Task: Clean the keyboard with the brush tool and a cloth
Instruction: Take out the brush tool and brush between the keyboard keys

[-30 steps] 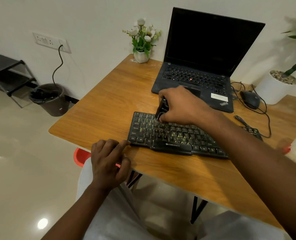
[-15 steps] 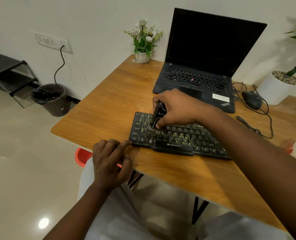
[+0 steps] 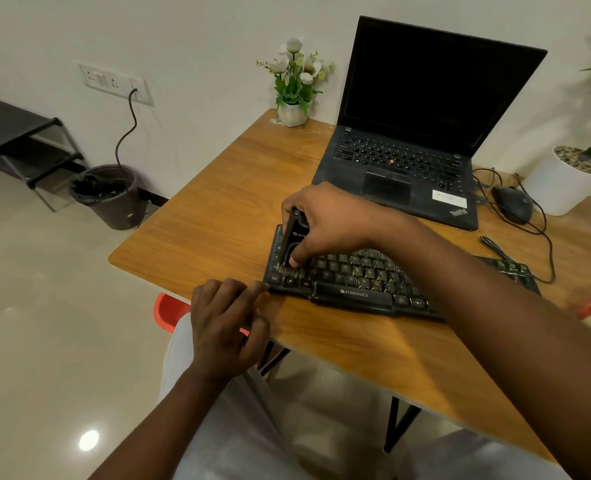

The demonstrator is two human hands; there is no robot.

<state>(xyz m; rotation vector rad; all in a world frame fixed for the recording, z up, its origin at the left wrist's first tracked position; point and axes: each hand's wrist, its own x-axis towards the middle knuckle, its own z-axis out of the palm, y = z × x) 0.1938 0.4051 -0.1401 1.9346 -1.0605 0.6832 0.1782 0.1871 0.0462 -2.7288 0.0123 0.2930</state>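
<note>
A black Zebronics keyboard [image 3: 356, 282] lies on the wooden table [image 3: 217, 220], in front of the laptop. My right hand [image 3: 332, 223] grips a black brush tool [image 3: 293, 242], held upright with its bristles down on the keys at the keyboard's left end. My left hand [image 3: 226, 317] rests at the table's front edge, its fingertips touching the keyboard's front left corner. No cloth is clearly in view.
An open black laptop [image 3: 411, 157] stands behind the keyboard. A mouse [image 3: 512, 204] with cables lies to the right, beside a white plant pot [image 3: 560, 185]. A small flower pot [image 3: 294, 112] sits at the back. A bin [image 3: 108, 195] stands on the floor at left.
My right hand has swept the brush leftward and toward me across the keys, from the upper left-centre rows to the lower left corner. My left hand has stayed at the keyboard's corner.
</note>
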